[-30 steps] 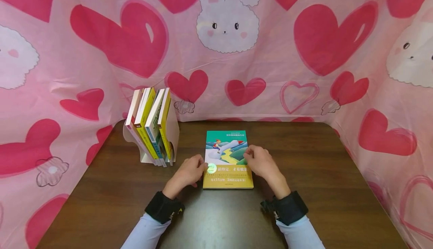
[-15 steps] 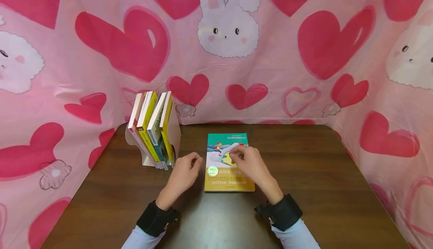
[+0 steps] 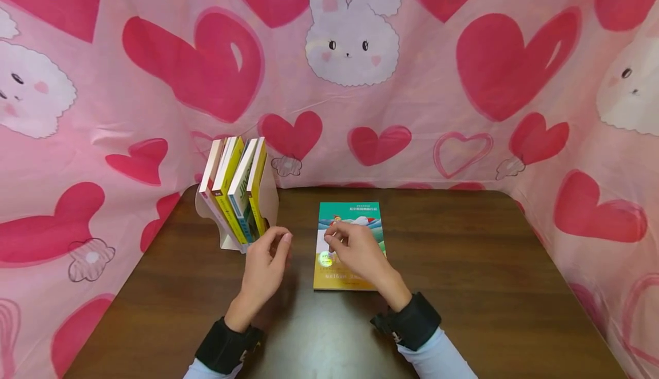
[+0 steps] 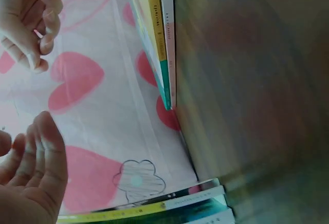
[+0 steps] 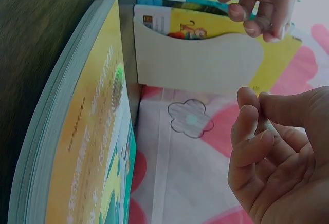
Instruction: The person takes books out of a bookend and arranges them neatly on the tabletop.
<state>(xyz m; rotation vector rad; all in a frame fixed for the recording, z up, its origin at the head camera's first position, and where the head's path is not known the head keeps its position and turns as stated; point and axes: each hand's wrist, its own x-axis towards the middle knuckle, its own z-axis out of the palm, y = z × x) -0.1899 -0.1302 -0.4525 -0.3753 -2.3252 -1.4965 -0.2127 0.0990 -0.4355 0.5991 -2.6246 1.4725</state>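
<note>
My left hand (image 3: pixel 264 266) hovers in front of the book holder with its fingers loosely bent and nothing in them. My right hand (image 3: pixel 358 251) is raised above a book with a green and yellow illustrated cover (image 3: pixel 350 210), apart from it and holding nothing. In the left wrist view a second book with a pale spine (image 4: pixel 169 54) lies flat under the illustrated one. To the left, a white book holder (image 5: pixel 200 62) keeps several upright books (image 3: pixel 234 190), which lean to one side. My left fingertips partly cover the holder's lower front in the head view.
The dark brown wooden table (image 3: pixel 463 253) extends around the books and both hands. A pink cloth with hearts and rabbits (image 3: pixel 381 99) hangs behind the table and along its sides. Black bands (image 3: pixel 223 344) are strapped round both wrists.
Both hands have let go of the sides of the book and lifted. My left hand has moved left towards the holder; my right has moved left over the cover. The books stay put.
</note>
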